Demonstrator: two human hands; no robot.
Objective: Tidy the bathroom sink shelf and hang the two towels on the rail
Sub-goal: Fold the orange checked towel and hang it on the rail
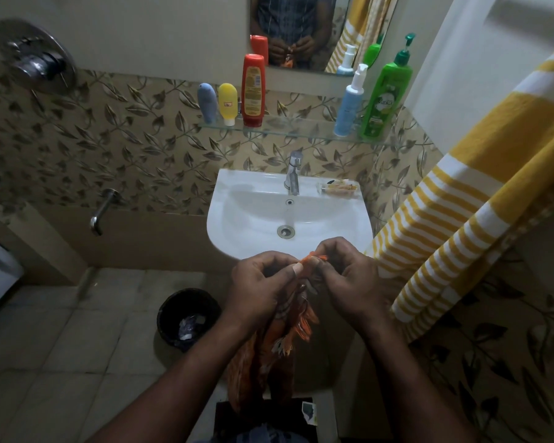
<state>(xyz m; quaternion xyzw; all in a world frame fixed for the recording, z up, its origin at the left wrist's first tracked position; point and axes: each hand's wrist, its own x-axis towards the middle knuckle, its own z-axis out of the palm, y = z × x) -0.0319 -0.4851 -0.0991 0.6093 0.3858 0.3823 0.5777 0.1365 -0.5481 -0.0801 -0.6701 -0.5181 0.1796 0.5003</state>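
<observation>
Both hands are working at the top edge of an orange towel [288, 334] just in front of the sink's [224, 199] front rim. The left hand [259, 282] is pinching the cloth between thumb and curled fingers, and the right hand [346, 279] is gripping the same bunched edge just beside it. The rest of the towel is hanging down between the forearms, its fringed side showing.

A yellow-and-white striped towel [461, 219] is hanging along the right side, well apart from the hands; what is holding it up cannot be told.

On the glass shelf [295, 127] above the tap [293, 172], three containers are standing upright near the left end: a blue-grey tube [207, 103], a yellow tube [228, 103] touching it, and a red bottle [253, 91] just beside that. Near the right end, a pale blue pump bottle [349, 103] and a green pump bottle [386, 94] are standing side by side. The middle of the shelf is lying bare.

A small packet [338, 188] is lying on the sink's back right corner. A black bin [187, 314] is sitting on the floor to the left of the sink.
</observation>
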